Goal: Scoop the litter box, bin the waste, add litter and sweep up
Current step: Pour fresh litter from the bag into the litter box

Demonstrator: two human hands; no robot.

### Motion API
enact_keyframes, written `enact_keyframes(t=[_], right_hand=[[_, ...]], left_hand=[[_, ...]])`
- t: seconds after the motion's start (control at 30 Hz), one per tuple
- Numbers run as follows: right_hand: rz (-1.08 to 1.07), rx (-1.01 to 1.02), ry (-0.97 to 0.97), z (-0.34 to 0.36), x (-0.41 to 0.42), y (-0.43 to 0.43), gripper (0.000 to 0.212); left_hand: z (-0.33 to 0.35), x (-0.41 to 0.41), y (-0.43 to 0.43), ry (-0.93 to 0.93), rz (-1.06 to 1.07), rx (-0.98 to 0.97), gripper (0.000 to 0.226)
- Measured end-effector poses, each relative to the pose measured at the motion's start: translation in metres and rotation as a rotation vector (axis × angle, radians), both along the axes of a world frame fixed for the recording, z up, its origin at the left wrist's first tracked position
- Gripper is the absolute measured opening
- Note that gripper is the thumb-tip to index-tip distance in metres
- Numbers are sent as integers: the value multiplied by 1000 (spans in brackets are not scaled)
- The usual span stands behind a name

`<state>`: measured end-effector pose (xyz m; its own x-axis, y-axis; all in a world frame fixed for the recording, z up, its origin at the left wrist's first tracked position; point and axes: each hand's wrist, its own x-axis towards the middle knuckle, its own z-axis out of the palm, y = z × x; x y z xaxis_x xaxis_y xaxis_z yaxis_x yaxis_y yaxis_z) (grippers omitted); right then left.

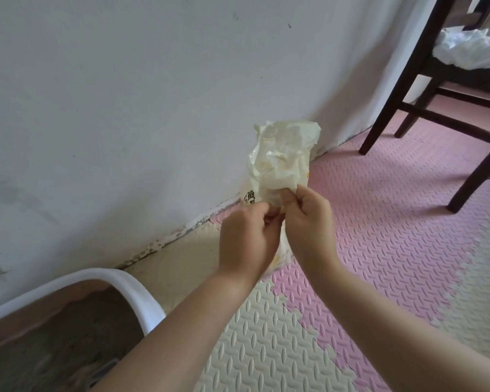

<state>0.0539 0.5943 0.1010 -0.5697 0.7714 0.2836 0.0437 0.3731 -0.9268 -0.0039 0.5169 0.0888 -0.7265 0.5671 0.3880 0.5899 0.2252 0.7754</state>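
A white wall (125,108) is seen ahead, with pink and cream textured foam floor mats (379,222) below. At upper right a dark wooden chair (425,80) is seen bearing crumpled white plastic (470,49). At lower left lies a white-rimmed litter box (136,290) filled with grey-brown litter (54,343). A crumpled pale-yellow plastic bag (283,159) is held upright in front of the wall, well right of the box. It is pinched near its middle by the left hand (246,239) and right hand (309,224), fingers closed on the plastic, hands almost touching.
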Motion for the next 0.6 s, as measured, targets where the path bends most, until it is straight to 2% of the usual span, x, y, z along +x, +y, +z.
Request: enact_keyframes(t=[0.13, 0.3, 0.43, 0.5, 0.6], right_hand=[[65, 24, 51, 15, 14, 4, 29], [89, 48, 8, 13, 43, 9, 28], [92, 96, -44, 14, 58, 23, 31], [108, 136, -80, 14, 63, 27, 30], [108, 174, -115, 13, 68, 28, 34]], left_hand=[[7, 9, 2, 52, -24, 38, 17], [0, 28, -2, 87, -120, 41, 19], [9, 28, -2, 174, -122, 114, 8], [21, 18, -5, 250, -97, 186, 7], [36, -7, -9, 538, -137, 178, 19]])
